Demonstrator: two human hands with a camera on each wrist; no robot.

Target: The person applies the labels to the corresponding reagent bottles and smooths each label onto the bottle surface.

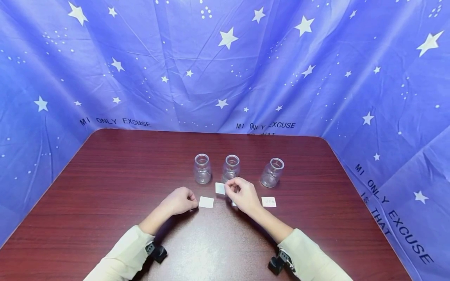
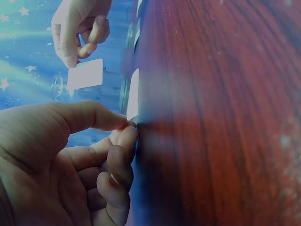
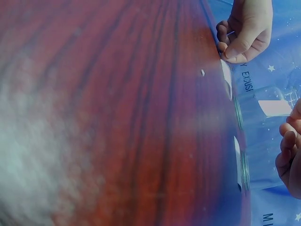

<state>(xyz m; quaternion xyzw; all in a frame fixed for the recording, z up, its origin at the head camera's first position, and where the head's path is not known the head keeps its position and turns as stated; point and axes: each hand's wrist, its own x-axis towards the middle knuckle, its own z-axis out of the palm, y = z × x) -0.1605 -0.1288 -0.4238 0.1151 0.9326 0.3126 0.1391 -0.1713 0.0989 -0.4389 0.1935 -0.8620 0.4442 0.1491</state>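
Small white paper cards and three clear glass jars are on the table in the head view. My left hand (image 1: pixel 181 201) pinches the near-left edge of a white card (image 1: pixel 206 202) lying on the tabletop, thumb and index finger meeting there. Off the table, in front of the middle jar (image 1: pixel 231 162), my right hand (image 1: pixel 243 195) holds another white card (image 1: pixel 220 188) between thumb and fingertips. That raised card (image 2: pixel 85 74) also shows in the left wrist view. Beneath the right hand, one more card (image 1: pixel 234 204) is mostly hidden.
The left jar (image 1: pixel 202 169) and right jar (image 1: pixel 272 172) stand open-topped in a row with the middle one. A card with handwriting (image 1: pixel 268 201) lies before the right jar. Starry blue curtains (image 1: pixel 197 78) hang around the dark red wooden table (image 1: pixel 116 168).
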